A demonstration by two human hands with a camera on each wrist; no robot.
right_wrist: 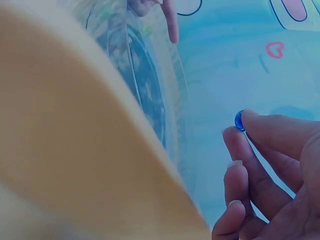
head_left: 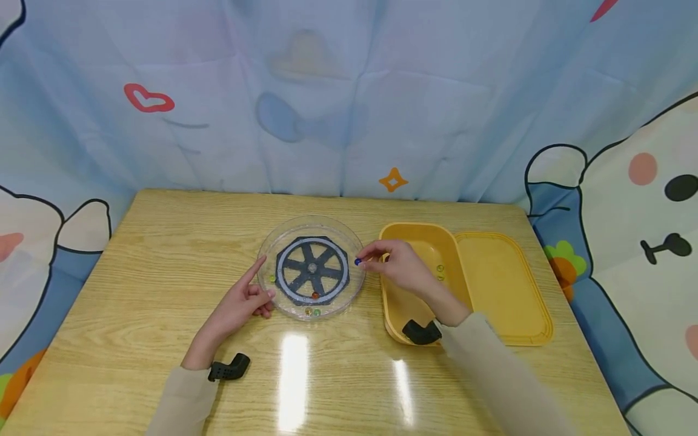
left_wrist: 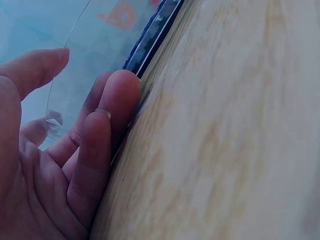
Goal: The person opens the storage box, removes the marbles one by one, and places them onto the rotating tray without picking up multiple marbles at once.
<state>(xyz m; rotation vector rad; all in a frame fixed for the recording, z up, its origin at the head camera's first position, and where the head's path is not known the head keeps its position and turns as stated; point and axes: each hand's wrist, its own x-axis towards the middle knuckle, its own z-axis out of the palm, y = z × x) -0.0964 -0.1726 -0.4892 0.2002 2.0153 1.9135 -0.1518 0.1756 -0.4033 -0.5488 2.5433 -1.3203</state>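
A clear round dish [head_left: 357, 289] stands on the table, and a dark wheel-shaped piece with spokes [head_left: 312, 267] shows within its outline. My left hand [head_left: 242, 304] is at the dish's left edge, index finger extended and thumb by the lower rim; its other fingers are bent. My right hand [head_left: 403, 266] pinches a blue marble [right_wrist: 240, 120] between thumb and fingertip, just right of the dish. Around the dish's border are a yellow-green marble [head_left: 272, 278], an amber marble [head_left: 308, 312] and a green marble [head_left: 317, 313]. An orange marble [head_left: 315, 295] lies on the wheel's lower part.
Under my right forearm is a yellow tub [head_left: 400, 315] with yellow marbles [head_left: 440, 268] inside. A flat yellow lid [head_left: 501, 284] lies right of it. Behind the wooden table [head_left: 191, 254] hangs a printed blue curtain [head_left: 327, 121]. Each wrist wears a black band.
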